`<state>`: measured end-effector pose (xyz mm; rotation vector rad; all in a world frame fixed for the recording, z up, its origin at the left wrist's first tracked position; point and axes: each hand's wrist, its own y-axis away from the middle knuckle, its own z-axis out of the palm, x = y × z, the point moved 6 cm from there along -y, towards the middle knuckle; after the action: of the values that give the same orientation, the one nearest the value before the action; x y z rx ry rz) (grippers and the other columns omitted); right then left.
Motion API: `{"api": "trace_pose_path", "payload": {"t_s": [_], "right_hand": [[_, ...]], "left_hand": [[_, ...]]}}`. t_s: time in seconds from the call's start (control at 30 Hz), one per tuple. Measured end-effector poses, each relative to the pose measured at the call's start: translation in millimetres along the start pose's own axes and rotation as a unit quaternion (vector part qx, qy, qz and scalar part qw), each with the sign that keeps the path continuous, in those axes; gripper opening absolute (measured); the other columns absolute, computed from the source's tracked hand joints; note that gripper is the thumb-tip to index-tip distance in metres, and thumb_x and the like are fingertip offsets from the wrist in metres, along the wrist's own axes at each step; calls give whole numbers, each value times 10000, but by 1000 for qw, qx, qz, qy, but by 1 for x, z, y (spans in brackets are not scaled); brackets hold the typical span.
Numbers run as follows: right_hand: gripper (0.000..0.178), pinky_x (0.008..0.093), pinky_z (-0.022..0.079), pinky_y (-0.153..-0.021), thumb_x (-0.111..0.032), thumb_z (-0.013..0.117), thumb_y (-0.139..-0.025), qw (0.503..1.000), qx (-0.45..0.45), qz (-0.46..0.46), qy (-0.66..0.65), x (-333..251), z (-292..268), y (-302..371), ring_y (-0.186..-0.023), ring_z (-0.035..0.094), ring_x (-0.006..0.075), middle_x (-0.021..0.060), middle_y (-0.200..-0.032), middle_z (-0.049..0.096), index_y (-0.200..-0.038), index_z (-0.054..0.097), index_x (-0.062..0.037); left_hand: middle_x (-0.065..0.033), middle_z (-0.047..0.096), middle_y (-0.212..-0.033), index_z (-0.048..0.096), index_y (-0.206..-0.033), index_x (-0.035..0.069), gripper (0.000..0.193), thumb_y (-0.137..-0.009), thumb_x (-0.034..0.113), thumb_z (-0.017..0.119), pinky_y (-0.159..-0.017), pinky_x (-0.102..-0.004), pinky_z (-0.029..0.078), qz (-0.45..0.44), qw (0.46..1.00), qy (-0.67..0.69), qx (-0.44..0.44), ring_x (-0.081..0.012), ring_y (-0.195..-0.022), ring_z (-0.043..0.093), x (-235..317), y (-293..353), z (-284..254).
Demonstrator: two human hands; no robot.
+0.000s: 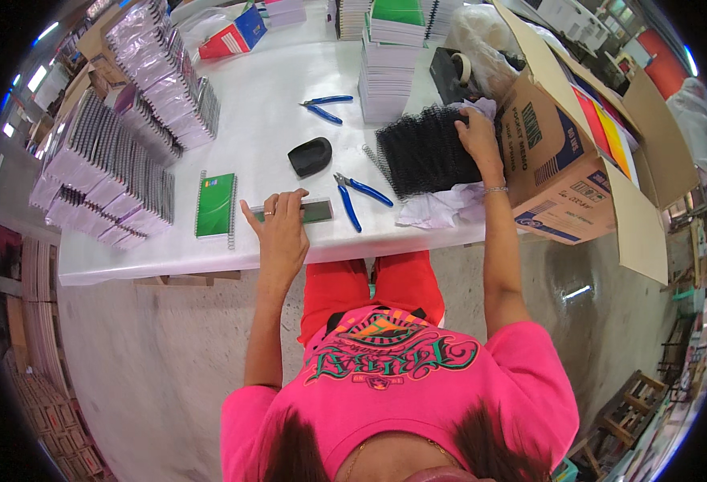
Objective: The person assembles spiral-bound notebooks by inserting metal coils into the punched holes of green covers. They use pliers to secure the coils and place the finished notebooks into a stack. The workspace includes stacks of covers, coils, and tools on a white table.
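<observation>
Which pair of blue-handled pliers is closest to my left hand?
The front pliers, lying between your left hand and the black coils; the back pliers lie farther off, beyond the black cupped object.

At the frame's right, you see an open brown cardboard box [548,173]; upper right, a crumpled translucent plastic bag [482,36]; upper left, a red-and-blue carton [231,40].
</observation>
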<state>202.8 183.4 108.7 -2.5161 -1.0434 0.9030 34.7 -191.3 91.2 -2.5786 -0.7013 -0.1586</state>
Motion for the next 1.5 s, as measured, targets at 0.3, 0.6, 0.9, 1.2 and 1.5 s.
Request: {"api": "trace_pose_path", "payload": {"t_s": [0.3, 0.6, 0.9, 1.2, 1.5], "right_hand": [[382, 421, 496, -864, -59, 673, -798, 999, -41, 6, 29, 9, -5, -3, -952, 649, 368, 239, -1022, 665, -1174, 638, -2], [416, 424, 497, -842, -94, 655, -809, 995, 33, -42, 85, 13, -35, -5, -918, 653, 360, 215, -972, 667, -1218, 628, -20], [324, 414, 511, -845, -131, 737, -806, 990, -103, 90, 16, 33, -40, 42, -923, 670, 367, 225, -998, 693, -1085, 674, 21], [190, 393, 500, -764, -95, 712, -826, 989, -50, 118, -70, 34, -39, 55, -827, 661, 319, 186, -892, 681, -956, 645, 26], [183, 352, 492, -770, -99, 693, -858, 997, -20, 67, -13, 32, -35, 71, -830, 643, 263, 158, -879, 669, -977, 633, 26]], "left_hand": [[-56, 466, -1299, 653, -966, 131, 490, -728, 536, 792, -1092, -733, 79, -89, 987, 74, 111, -319, -1316, 333, 0, 4, 12], [-70, 508, -1200, 633, -876, 101, 486, -672, 486, 848, -1069, -581, 202, -98, 982, 62, 151, -304, -1225, 401, 4, -3, 13], [-37, 537, -1143, 636, -857, 106, 429, -692, 447, 838, -1051, -634, 216, -108, 978, 60, 168, -297, -1197, 421, 5, -4, 16], [-23, 578, -1034, 647, -857, 124, 427, -681, 459, 844, -1053, -615, 225, -104, 980, 70, 153, -291, -1158, 440, 5, -4, 13], [-18, 553, -1009, 644, -874, 130, 463, -679, 503, 838, -1042, -640, 226, -102, 980, 68, 158, -274, -1141, 450, 4, -2, 18]]}}
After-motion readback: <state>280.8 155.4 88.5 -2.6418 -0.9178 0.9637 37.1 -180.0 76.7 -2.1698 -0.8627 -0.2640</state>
